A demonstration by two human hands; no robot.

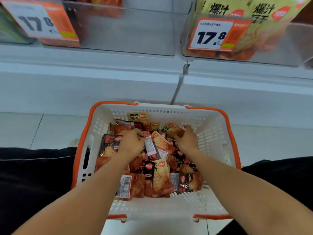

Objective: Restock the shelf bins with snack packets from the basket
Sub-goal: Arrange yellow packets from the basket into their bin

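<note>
A white basket (pixel 215 133) with orange rim sits on the floor below me, holding several snack packets in yellow and black wrappers (pixel 160 177). My left hand (pixel 131 143) is down in the pile with fingers curled round a packet near the basket's middle. My right hand (pixel 188 139) grips a yellow packet (pixel 171 130) toward the far right of the pile. Above, a clear shelf bin (pixel 128 31) looks nearly empty, and the clear bin to its right (pixel 296 41) holds yellow packets.
Orange price tags reading 17.8 hang on the left bin (pixel 40 22) and the right bin (pixel 214 34). A white shelf base (pixel 84 82) runs behind the basket. Pale floor tiles (pixel 42 129) lie to the left. My dark-clothed legs (pixel 33 184) flank the basket.
</note>
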